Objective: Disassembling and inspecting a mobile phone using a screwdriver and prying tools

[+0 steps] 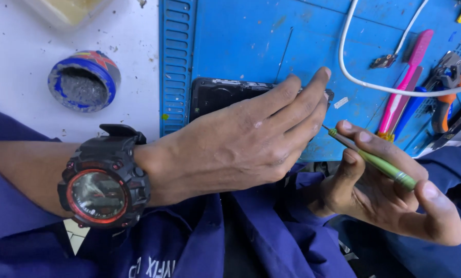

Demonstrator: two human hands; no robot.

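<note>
**A:** Head view, item one: your left hand [240,141]?

**B:** It lies flat over the phone [217,95], fingers spread along its right end, pressing it down on the blue mat [251,41]. You pin it that way, I judge, so it cannot slide while the tool works at its edge. Nothing is gripped; it is a hold by weight.

**A:** Item two: your right hand [379,193]?

**B:** Closed around a green screwdriver [374,160], thumb and fingers pinching the shaft, tip aimed up-left at the phone's right end, just under your left fingertips. Whether the tip touches, I cannot tell.

**A:** Item three: the phone itself?

**B:** Black, lying flat near the mat's left edge, mostly covered by your hand. The visible part is dark, glossy, scuffed with pale marks along the top edge.

**A:** Sundries?

**B:** A black and red wristwatch [101,180] on your left wrist; a blue round tin [83,80] of grey stuff on the white table [19,56]; a white cable [374,85]; a pink brush [408,77] and orange-handled pliers [446,98] at the right.
</note>
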